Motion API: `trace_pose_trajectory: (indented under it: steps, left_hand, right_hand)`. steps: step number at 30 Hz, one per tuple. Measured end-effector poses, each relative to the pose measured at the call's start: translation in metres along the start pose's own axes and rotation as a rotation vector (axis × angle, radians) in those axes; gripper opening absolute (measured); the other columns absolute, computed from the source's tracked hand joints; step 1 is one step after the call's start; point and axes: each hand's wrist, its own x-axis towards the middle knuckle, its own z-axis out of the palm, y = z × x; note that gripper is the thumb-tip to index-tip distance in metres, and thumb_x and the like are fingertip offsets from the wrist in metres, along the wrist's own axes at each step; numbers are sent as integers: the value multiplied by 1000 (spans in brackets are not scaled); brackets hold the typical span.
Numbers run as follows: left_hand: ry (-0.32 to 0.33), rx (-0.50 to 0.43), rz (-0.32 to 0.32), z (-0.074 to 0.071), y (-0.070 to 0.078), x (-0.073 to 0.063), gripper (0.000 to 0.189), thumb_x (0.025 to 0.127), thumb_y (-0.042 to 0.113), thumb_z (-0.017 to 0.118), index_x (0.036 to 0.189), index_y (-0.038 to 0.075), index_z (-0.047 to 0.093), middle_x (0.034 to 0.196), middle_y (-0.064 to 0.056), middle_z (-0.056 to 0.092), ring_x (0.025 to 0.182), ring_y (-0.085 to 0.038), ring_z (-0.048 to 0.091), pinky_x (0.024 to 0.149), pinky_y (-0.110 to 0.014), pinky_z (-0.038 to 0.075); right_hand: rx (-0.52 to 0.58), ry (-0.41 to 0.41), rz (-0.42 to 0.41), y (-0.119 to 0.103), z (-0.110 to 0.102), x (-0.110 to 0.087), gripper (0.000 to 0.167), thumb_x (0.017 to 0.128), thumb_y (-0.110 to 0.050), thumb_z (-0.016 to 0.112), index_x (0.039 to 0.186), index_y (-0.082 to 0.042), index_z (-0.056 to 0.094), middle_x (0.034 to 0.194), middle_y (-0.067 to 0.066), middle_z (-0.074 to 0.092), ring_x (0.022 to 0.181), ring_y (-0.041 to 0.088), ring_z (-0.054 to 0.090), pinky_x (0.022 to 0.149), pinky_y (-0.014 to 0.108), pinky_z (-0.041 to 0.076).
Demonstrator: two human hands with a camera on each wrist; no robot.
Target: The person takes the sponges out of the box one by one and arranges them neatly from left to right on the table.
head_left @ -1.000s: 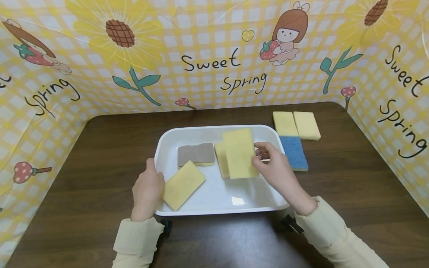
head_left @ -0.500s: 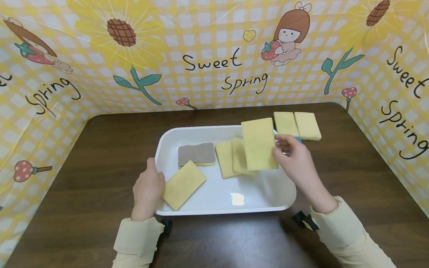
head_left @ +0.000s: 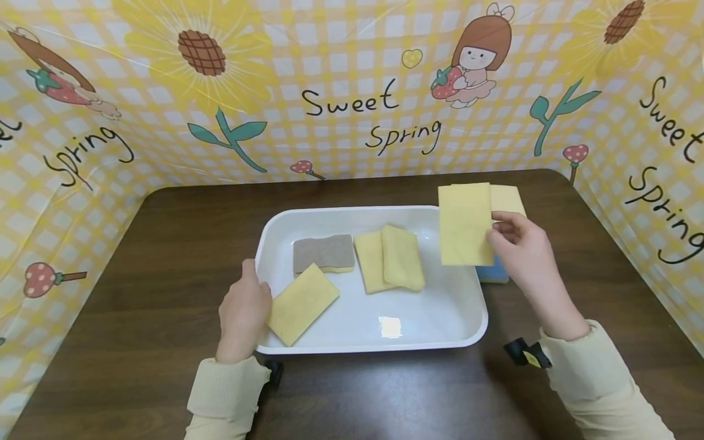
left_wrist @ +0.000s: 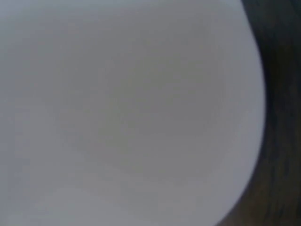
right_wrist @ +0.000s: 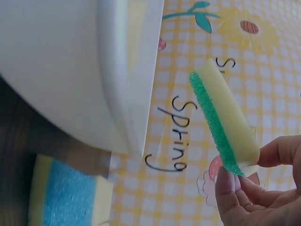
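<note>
Right hand [head_left: 522,250] pinching a green-backed yellow sponge [head_left: 464,223].
The sponge is raised at the white tray's [head_left: 363,351] two o'clock corner; left hand [head_left: 242,315] touches its nine o'clock rim, grip unclear; inside, a grey-topped sponge [head_left: 323,252] lies toward ten.

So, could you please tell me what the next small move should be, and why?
I'd probably lower the green-backed sponge onto the table beside the blue sponge, since the right hand holds it raised near the right end of the white tray, and a yellow sponge also lies out there.
</note>
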Motion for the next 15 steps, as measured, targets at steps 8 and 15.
trace_pose_trajectory:
  steps: [8,15]
  left_hand:
    - [3,1,1,-1,1,-1,46,98,14,39,140,1,25,106,-31,62,67,-30,57,50,-33,38]
    - [9,8,0,0,1,0,46,98,14,39,140,1,25,105,-31,62,67,-30,57,51,-34,39]
  right_hand:
    - [-7,48,77,11,-10,8,47,95,-24,46,135,1,49,123,23,56,109,31,54,63,5,39]
    - [11,69,132,24,-21,14,50,96,-27,46,138,0,47,126,19,55,108,23,56,65,5,38]
